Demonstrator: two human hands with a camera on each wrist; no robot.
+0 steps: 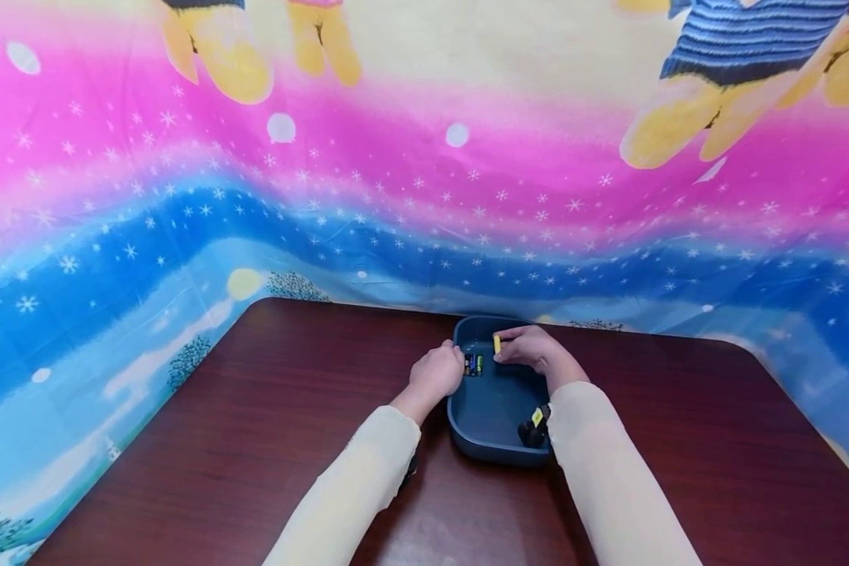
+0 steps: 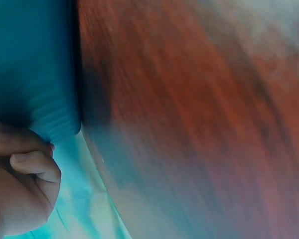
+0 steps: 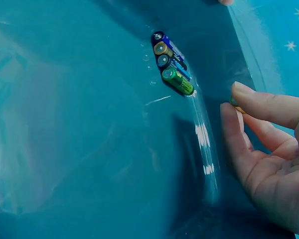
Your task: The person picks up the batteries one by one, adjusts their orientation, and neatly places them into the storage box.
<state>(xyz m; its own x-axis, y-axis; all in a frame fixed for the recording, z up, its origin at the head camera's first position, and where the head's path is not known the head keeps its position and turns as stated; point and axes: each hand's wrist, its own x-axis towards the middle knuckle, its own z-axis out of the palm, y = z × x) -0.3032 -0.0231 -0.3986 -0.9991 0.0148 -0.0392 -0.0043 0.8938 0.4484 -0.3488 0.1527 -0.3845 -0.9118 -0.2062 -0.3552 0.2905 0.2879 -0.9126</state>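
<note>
A dark blue-grey plastic bin (image 1: pixel 497 453) stands on the table. My left hand (image 1: pixel 439 369) grips its left rim; in the left wrist view the fingers (image 2: pixel 37 164) are curled at the bin's edge. Over the bin's far part, my right hand (image 1: pixel 534 350) pinches a yellow battery (image 1: pixel 497 344) between thumb and fingertips. In the right wrist view only an end of this battery (image 3: pixel 235 102) shows. Several batteries (image 1: pixel 473 365) lie side by side on the bin's floor near its left wall; among them is a green battery (image 3: pixel 178 81), nearest to my right hand.
The brown wooden table (image 1: pixel 311 377) stretches to both sides of the bin. A printed cloth (image 1: pixel 396 196) hangs behind the table's back edge. Below my right cuff shows a black item (image 1: pixel 533 431) with a yellow label, seemingly at the wrist.
</note>
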